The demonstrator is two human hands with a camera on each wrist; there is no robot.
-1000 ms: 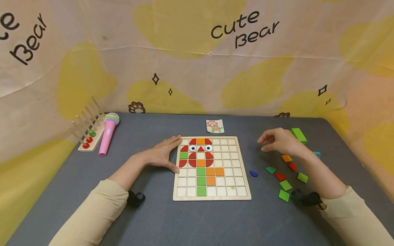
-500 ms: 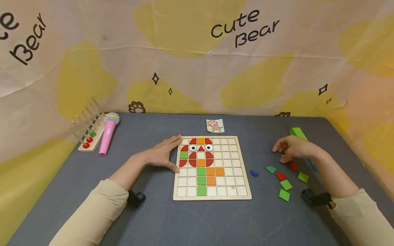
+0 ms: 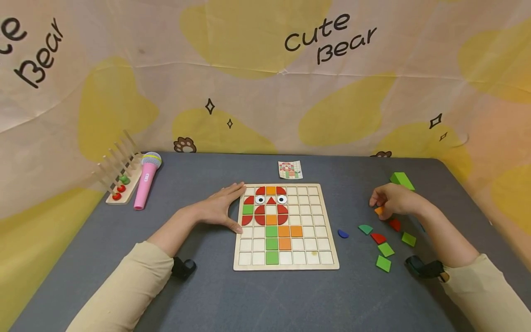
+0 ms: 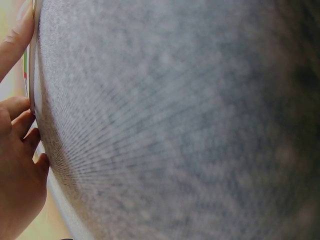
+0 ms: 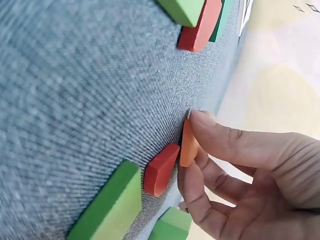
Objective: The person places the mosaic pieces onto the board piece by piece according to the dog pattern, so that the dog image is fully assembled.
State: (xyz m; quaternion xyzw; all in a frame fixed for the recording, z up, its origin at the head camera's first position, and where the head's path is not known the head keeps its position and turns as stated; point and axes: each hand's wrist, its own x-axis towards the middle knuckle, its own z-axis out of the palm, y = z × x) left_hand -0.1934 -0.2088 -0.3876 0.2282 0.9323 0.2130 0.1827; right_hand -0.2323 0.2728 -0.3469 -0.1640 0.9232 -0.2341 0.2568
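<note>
Right hand pinches an orange wooden tile beside a gridded wooden puzzle board on a grey table.

Head view: the left hand (image 3: 220, 207) lies flat with fingers straight against the left edge of the square wooden puzzle board (image 3: 319, 221), while the right hand (image 3: 394, 200) pinches the small orange wooden tile (image 3: 379, 210) on the grey fabric table (image 3: 265, 295), well right of the board, among loose green and red tiles. Left wrist view: the fingers (image 4: 17, 37) touch the board's rim (image 4: 31, 65). Right wrist view: thumb and fingers (image 5: 225, 142) hold the orange tile (image 5: 188, 145) on edge against the table, just beside a red wooden tile (image 5: 160, 170).
</note>
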